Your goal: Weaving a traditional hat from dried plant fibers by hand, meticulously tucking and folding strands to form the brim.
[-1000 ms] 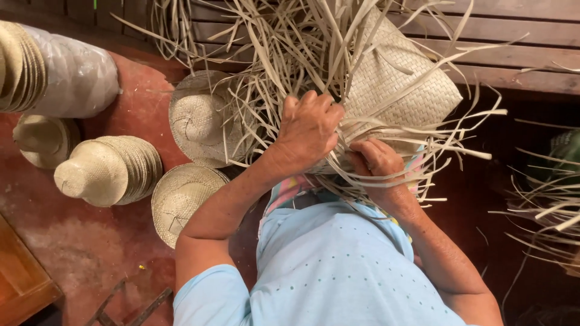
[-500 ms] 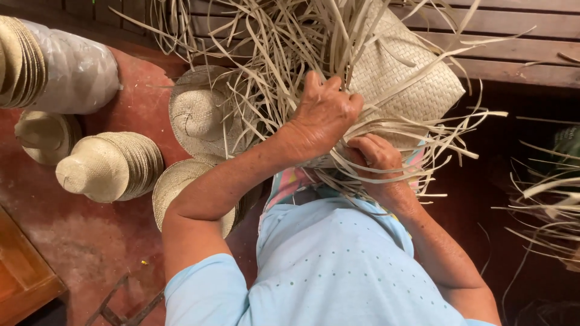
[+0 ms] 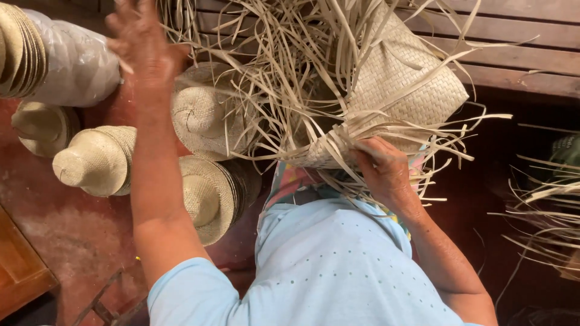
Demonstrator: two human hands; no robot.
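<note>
Beside stacked hats (image 3: 208, 196), plastic-wrapped bundle (image 3: 72, 63)

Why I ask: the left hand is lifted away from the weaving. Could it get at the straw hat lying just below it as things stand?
Probably yes. The left hand hangs raised and open, holding nothing, and the straw hat lies close beneath it; only loose straw strips trail over the hat's right edge.

Soft even daylight, dim shadow at right edge, raised left hand (image 3: 142, 39) motion-blurred, rest sharp
</note>
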